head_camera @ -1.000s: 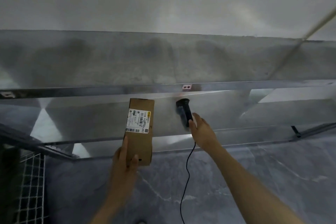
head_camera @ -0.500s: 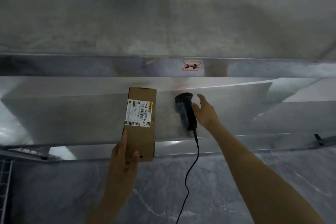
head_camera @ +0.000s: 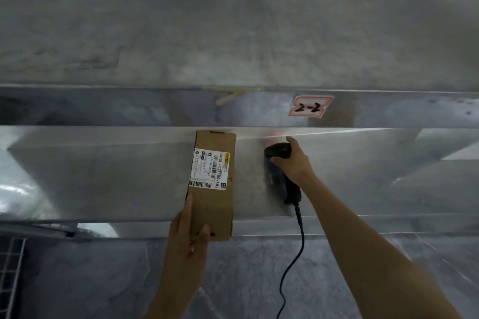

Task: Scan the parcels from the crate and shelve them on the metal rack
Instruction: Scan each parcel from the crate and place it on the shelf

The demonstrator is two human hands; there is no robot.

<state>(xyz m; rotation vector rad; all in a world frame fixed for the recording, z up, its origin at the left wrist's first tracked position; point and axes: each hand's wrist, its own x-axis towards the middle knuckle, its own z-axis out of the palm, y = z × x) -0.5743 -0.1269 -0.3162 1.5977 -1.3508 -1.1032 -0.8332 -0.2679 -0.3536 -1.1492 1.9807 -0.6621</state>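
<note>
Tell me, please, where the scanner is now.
Head view, right of centre: the right hand grips the scanner right of the parcel, below the 2-2 tag.

The light is dim, grey and soft, with low contrast. The rack (head_camera: 103, 106) throws back pale glare, with one bright patch at its left edge and another at its right. A faint red glow lies on the shelf lip just above the scanner (head_camera: 278, 150). The upper shelf looks hazy, blotched with dark smears. Print on the parcel (head_camera: 215, 204) reads fairly sharp. Wide-angle distortion bows the shelf edges toward the sides.
</note>
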